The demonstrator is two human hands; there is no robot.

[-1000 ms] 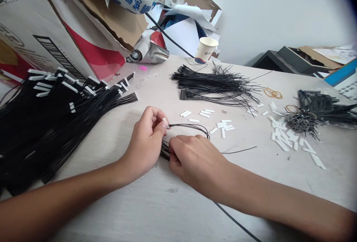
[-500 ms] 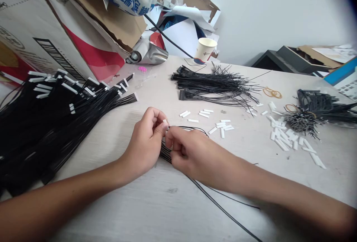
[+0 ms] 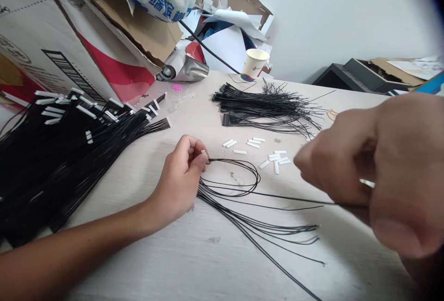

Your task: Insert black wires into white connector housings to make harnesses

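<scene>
My left hand (image 3: 185, 164) pinches a small white connector (image 3: 204, 153) between thumb and fingers above the table. From it, thin black wires (image 3: 258, 176) curl round in a loop, and more strands (image 3: 263, 222) fan out to the right with free ends on the table. Large and blurred in front of the camera, my right hand (image 3: 378, 171) has its fingers curled round one black wire (image 3: 305, 199), which runs nearly straight from the bundle. That wire's end is hidden inside the right fist.
Loose white connectors (image 3: 276, 158) lie beyond the loop. Behind them is a bundle of black wires (image 3: 267, 104) near a paper cup (image 3: 255, 64). A heap of black cables with white ends (image 3: 86, 153) fills the left side, against a carton (image 3: 38, 37).
My right hand has left the connector and moved right and up towards the camera, drawing one wire out. The loop and fanned strands are now uncovered. My left hand has barely moved.
</scene>
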